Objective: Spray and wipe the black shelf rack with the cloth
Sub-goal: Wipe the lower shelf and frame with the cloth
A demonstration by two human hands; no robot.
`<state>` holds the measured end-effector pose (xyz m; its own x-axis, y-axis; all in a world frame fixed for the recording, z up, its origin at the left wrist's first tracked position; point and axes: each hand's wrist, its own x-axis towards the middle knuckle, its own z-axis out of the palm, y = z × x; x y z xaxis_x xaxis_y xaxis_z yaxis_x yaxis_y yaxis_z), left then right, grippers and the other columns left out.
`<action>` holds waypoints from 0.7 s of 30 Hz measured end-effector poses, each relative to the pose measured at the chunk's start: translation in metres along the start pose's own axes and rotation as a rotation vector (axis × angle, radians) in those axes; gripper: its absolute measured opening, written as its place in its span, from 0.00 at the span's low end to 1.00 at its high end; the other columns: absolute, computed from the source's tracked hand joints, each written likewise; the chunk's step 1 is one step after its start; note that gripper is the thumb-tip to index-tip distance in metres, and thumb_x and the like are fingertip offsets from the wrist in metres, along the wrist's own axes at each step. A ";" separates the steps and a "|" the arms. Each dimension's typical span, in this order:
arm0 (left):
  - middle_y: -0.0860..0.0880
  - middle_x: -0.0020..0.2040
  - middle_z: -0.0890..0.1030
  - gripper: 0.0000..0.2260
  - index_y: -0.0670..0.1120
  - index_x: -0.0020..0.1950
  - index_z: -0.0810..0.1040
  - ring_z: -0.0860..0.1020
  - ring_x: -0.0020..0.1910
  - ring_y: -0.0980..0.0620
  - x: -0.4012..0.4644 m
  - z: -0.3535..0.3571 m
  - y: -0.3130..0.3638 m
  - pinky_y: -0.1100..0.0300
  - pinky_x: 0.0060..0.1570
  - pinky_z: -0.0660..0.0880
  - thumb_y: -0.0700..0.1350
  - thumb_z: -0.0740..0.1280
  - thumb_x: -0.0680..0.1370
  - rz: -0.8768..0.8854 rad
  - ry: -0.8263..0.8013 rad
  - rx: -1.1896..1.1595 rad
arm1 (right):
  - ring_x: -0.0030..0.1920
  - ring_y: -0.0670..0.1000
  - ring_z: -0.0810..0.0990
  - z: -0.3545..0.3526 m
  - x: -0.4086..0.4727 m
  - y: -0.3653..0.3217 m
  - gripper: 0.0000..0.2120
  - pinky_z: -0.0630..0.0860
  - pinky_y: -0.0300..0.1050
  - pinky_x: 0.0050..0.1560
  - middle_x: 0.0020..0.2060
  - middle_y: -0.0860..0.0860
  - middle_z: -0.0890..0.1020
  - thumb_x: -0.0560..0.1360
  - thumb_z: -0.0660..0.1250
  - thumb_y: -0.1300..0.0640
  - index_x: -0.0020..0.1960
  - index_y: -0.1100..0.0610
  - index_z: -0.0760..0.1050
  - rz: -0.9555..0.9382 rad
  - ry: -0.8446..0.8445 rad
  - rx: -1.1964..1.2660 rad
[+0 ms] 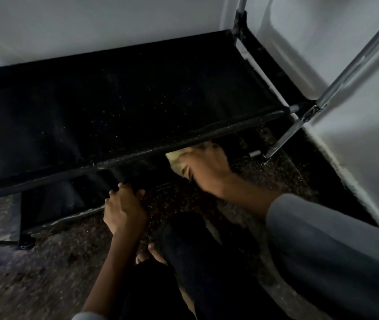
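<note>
The black shelf rack (119,93) stands against a white wall (91,21), its fabric tiers running left to right across the view — the long axis any wiping stroke would follow. The upper tier, flecked with pale specks that may be spray droplets or dust, overhangs a lower tier (63,197) near the speckled dark floor (33,285). A chrome upright (355,63) marks the rack's right end. The right hand (209,167), nearer that end, reaches under the upper tier's front bar (184,140) and presses a pale yellow cloth (175,161) onto the lower level; whether its fingers curl round the cloth cannot be told. The left hand (123,206) lies just left of it — fingers curled over the lower tier's dark fabric edge, apparently steadying it.
</note>
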<state>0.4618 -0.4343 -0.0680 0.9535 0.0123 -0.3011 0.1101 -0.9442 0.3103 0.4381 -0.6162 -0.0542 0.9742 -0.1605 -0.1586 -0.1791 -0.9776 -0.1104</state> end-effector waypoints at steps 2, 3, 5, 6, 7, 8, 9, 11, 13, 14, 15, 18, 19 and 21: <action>0.37 0.56 0.77 0.15 0.42 0.62 0.75 0.75 0.57 0.35 0.001 0.000 0.001 0.46 0.48 0.73 0.49 0.62 0.79 -0.005 -0.009 0.008 | 0.66 0.63 0.66 0.002 -0.007 -0.013 0.19 0.70 0.58 0.61 0.74 0.46 0.64 0.79 0.57 0.53 0.69 0.42 0.69 -0.098 0.027 -0.038; 0.37 0.56 0.77 0.15 0.42 0.62 0.74 0.74 0.57 0.35 0.001 -0.001 0.001 0.46 0.49 0.73 0.49 0.62 0.79 -0.008 -0.013 0.010 | 0.65 0.62 0.66 0.004 -0.006 -0.010 0.19 0.70 0.57 0.61 0.74 0.43 0.62 0.80 0.57 0.54 0.68 0.41 0.69 -0.122 0.041 -0.042; 0.37 0.56 0.77 0.14 0.42 0.61 0.74 0.74 0.58 0.35 0.000 -0.002 0.002 0.46 0.49 0.72 0.48 0.62 0.80 -0.015 -0.019 0.008 | 0.65 0.61 0.66 0.003 -0.011 0.001 0.18 0.68 0.53 0.60 0.74 0.41 0.60 0.80 0.56 0.54 0.68 0.42 0.69 -0.113 0.041 -0.069; 0.37 0.56 0.77 0.14 0.42 0.61 0.74 0.74 0.58 0.35 -0.001 -0.003 0.003 0.46 0.50 0.72 0.49 0.61 0.80 -0.016 -0.021 0.006 | 0.65 0.61 0.66 0.001 -0.012 0.011 0.18 0.67 0.52 0.60 0.74 0.42 0.61 0.81 0.55 0.53 0.69 0.42 0.69 -0.068 0.029 -0.090; 0.37 0.56 0.77 0.14 0.42 0.61 0.74 0.74 0.58 0.36 -0.002 -0.003 0.003 0.46 0.50 0.72 0.49 0.61 0.80 -0.015 -0.021 0.008 | 0.65 0.60 0.66 0.000 -0.013 0.025 0.18 0.66 0.51 0.60 0.73 0.44 0.63 0.80 0.55 0.52 0.69 0.42 0.69 0.020 0.009 -0.101; 0.37 0.56 0.77 0.14 0.42 0.60 0.74 0.75 0.57 0.36 -0.002 -0.003 0.003 0.46 0.50 0.72 0.49 0.61 0.80 -0.015 -0.020 0.017 | 0.65 0.61 0.65 -0.004 -0.014 0.040 0.18 0.66 0.51 0.60 0.72 0.46 0.64 0.80 0.55 0.52 0.68 0.43 0.69 0.123 -0.007 -0.123; 0.38 0.56 0.77 0.14 0.41 0.60 0.74 0.75 0.57 0.36 -0.002 -0.002 0.003 0.46 0.51 0.72 0.49 0.61 0.80 -0.014 -0.017 0.028 | 0.65 0.61 0.66 -0.008 -0.015 0.053 0.17 0.66 0.51 0.60 0.71 0.48 0.66 0.80 0.56 0.52 0.68 0.43 0.70 0.219 -0.014 -0.158; 0.38 0.56 0.77 0.13 0.41 0.59 0.74 0.74 0.58 0.37 -0.004 -0.002 0.004 0.45 0.52 0.72 0.48 0.61 0.80 0.000 -0.005 0.044 | 0.63 0.62 0.67 -0.017 -0.018 0.066 0.17 0.68 0.52 0.57 0.69 0.50 0.67 0.81 0.56 0.54 0.67 0.45 0.71 0.339 -0.037 -0.252; 0.37 0.56 0.77 0.12 0.40 0.58 0.74 0.74 0.59 0.36 -0.007 -0.001 0.004 0.45 0.53 0.72 0.47 0.61 0.80 0.023 0.016 0.048 | 0.61 0.62 0.68 -0.022 -0.020 0.060 0.15 0.70 0.52 0.53 0.66 0.52 0.67 0.80 0.59 0.56 0.66 0.50 0.72 0.387 -0.087 -0.319; 0.37 0.56 0.77 0.12 0.40 0.58 0.74 0.74 0.59 0.36 -0.008 -0.001 0.004 0.45 0.54 0.72 0.47 0.61 0.81 0.032 0.025 0.048 | 0.60 0.62 0.69 -0.024 -0.021 0.052 0.15 0.71 0.51 0.52 0.65 0.53 0.68 0.79 0.60 0.57 0.65 0.53 0.73 0.410 -0.105 -0.330; 0.37 0.56 0.77 0.12 0.39 0.58 0.74 0.74 0.59 0.36 -0.008 -0.001 0.005 0.45 0.53 0.72 0.47 0.61 0.80 0.035 0.030 0.051 | 0.59 0.62 0.69 -0.026 -0.021 0.044 0.16 0.72 0.51 0.51 0.64 0.54 0.68 0.78 0.62 0.57 0.65 0.55 0.72 0.448 -0.110 -0.323; 0.38 0.55 0.77 0.12 0.40 0.58 0.74 0.75 0.58 0.37 -0.007 -0.001 0.005 0.45 0.52 0.73 0.47 0.61 0.80 0.028 0.026 0.058 | 0.59 0.62 0.69 -0.023 -0.025 0.026 0.16 0.71 0.51 0.53 0.64 0.53 0.70 0.78 0.60 0.58 0.65 0.54 0.71 0.456 -0.071 -0.251; 0.38 0.55 0.78 0.12 0.40 0.57 0.74 0.75 0.58 0.37 -0.007 -0.002 0.005 0.45 0.52 0.73 0.47 0.61 0.80 0.031 0.026 0.057 | 0.60 0.62 0.69 -0.019 -0.026 0.021 0.16 0.70 0.52 0.53 0.65 0.53 0.70 0.79 0.58 0.58 0.66 0.52 0.71 0.393 -0.042 -0.213; 0.38 0.55 0.77 0.12 0.39 0.57 0.74 0.74 0.58 0.36 -0.008 -0.002 0.005 0.45 0.53 0.72 0.47 0.61 0.80 0.041 0.034 0.058 | 0.63 0.62 0.66 -0.014 -0.029 0.011 0.18 0.69 0.53 0.55 0.70 0.51 0.67 0.80 0.55 0.57 0.68 0.47 0.70 0.175 -0.006 -0.159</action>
<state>0.4550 -0.4389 -0.0621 0.9659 -0.0163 -0.2584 0.0556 -0.9616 0.2687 0.4102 -0.6242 -0.0372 0.9293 -0.3290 -0.1675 -0.3207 -0.9442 0.0752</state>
